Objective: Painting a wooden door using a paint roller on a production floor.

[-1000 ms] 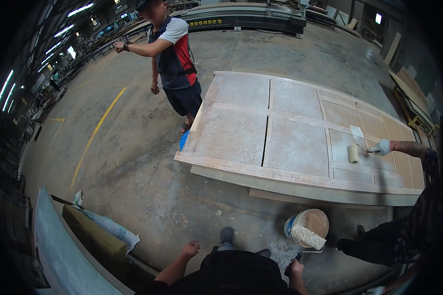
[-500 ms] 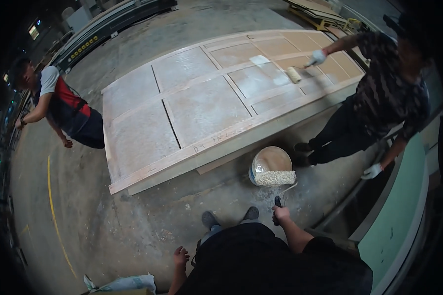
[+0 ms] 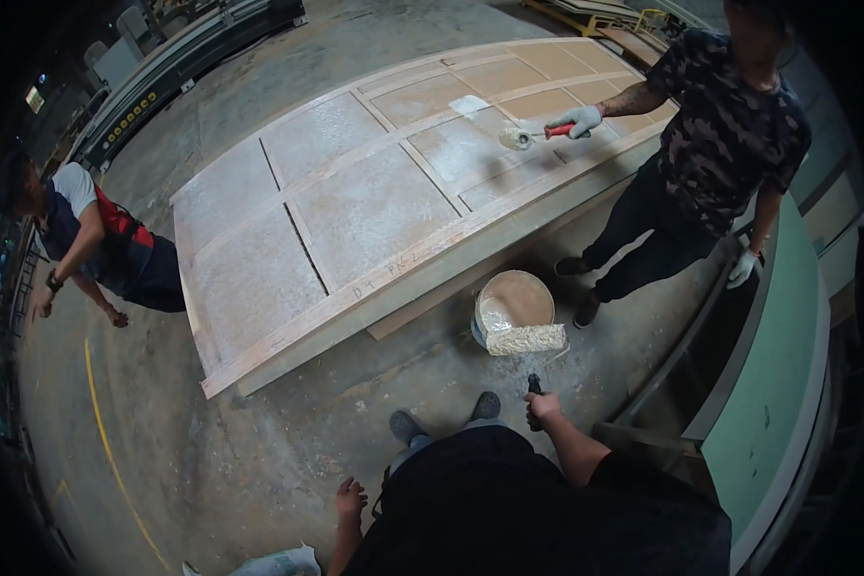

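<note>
My right hand (image 3: 544, 410) is closed round the black handle of a paint roller (image 3: 526, 339). Its thick, cream-coated sleeve lies across the near rim of a round bucket (image 3: 521, 285), which stands on the floor with pale liquid inside. At my left side hangs my left hand (image 3: 351, 497), its fingers loosely bent and apart, with nothing seen in it. Beyond the bucket lies a big framed panel (image 3: 374, 206), streaked with whitish coating on its left and middle parts. Bare brown board shows toward its far right end.
A co-worker at the right holds a red-handled roller (image 3: 516, 139) over the panel. Another person (image 3: 115, 240) stands at the left. A curved green board (image 3: 773, 384) rises on my right. A long machine (image 3: 192, 67) stands at the back left; a plastic sack (image 3: 278, 562) lies near my left.
My view has shifted a little. The co-worker's roller has moved left on the panel, and that person stands more upright. My roller still rests on the bucket.
</note>
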Available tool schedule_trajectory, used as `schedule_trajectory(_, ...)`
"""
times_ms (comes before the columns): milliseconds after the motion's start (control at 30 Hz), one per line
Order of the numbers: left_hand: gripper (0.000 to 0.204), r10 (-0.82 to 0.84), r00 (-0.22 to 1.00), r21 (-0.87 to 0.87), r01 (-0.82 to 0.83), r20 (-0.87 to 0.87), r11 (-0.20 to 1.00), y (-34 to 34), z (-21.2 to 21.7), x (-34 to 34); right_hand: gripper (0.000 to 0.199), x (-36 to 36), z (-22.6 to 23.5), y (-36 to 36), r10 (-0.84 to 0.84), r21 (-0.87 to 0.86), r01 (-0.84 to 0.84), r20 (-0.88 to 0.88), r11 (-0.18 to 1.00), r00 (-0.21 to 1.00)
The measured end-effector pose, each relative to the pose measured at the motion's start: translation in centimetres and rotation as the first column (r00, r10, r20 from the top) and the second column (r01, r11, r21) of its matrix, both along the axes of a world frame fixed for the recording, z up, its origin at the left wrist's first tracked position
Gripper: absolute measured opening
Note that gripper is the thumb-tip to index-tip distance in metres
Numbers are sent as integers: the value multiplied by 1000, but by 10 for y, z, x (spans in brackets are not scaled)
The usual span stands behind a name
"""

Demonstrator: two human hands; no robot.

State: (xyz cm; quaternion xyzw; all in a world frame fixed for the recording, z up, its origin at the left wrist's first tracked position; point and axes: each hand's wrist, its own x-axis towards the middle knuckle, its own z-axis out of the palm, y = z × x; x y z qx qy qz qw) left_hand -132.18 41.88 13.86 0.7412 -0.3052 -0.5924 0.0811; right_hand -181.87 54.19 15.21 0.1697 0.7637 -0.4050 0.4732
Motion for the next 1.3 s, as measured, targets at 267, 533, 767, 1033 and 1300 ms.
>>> schedule_trajectory(267, 46, -19, 999, -5, 18, -26, 1000, -10, -3, -2, 22, 13, -1, 2, -42, -13, 42, -5, 999, 999)
schedule_trajectory(533, 45, -79, 996, -14, 80, 50, 997, -21, -4, 6, 18, 21, -2, 6, -62, -4, 62, -6, 998, 998)
schedule_trajectory(767, 44, -148, 987, -23, 150, 63, 988, -43, -5, -8, 19, 24, -1, 16, -108, 8, 108, -41, 994, 993)
schedule_trajectory(1033, 45, -203, 979, -28, 203, 18, 979, -55, -6, -22, 19, 26, -2, 36, -162, -5, 162, -31, 987, 986)
schedule_trajectory(1300, 45, -233, 972, -26, 234, 23, 972, -62, -7, -29, 20, 30, -1, 46, -208, -11, 207, -18, 978, 978)
